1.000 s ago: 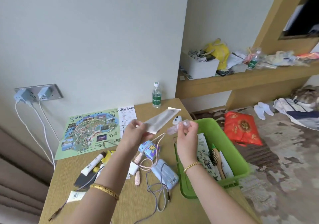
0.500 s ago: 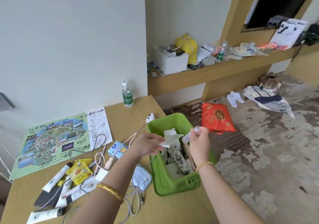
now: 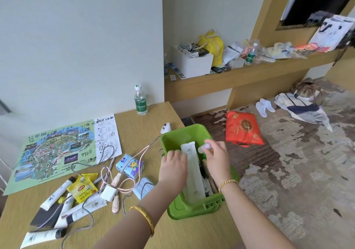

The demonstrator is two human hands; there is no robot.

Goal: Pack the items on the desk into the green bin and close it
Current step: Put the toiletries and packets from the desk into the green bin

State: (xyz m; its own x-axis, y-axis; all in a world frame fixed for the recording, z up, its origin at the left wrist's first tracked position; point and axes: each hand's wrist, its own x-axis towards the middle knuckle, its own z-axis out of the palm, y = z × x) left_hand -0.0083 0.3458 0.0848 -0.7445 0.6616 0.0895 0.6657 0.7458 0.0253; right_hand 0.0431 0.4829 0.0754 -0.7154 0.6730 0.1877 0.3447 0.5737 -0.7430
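Lying inside the green bin (image 3: 172, 135), a white sachet (image 3: 193, 172) rests under left hand (image 3: 173, 169) fingertips at nine o'clock; right hand (image 3: 216, 159) pinches a small, blurred clear bottle (image 3: 205, 148).

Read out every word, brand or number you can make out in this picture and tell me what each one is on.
"Cestbon": green label of the water bottle on the desk.
"Lipton": yellow tea bag packet.
"4968": handwritten in black on the park map.
"6": handwritten on the map's white side panel.
Other map handwriting, the print on the white tubes, the long white packet in the green bin and the blue tissue pack: too small or blurred.
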